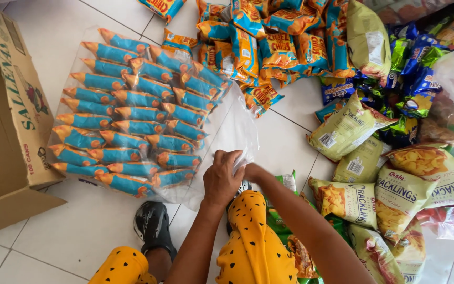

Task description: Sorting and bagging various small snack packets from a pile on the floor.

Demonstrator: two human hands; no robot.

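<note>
Head view: the left hand [223,178] and right hand [251,171] meet at the mouth of a big clear bag [232,131] lying flat on the tile floor [53,42]. Both hands are closed, pinching the loose plastic of the opening, gathered between them, apparently so that the contents stay in. Inside the bag, blue-and-orange packs [132,129] lie in neat overlapping rows (three columns, roughly), which keeps the load flat. A cardboard box [11,121] stands open just left of the bag. Above it sits a loose heap of orange packs [269,42]; to the right, green packs [390,194] and dark blue packs [411,68] are piled by kind. A black shoe [153,226] rests near the bag's lower edge.
</note>
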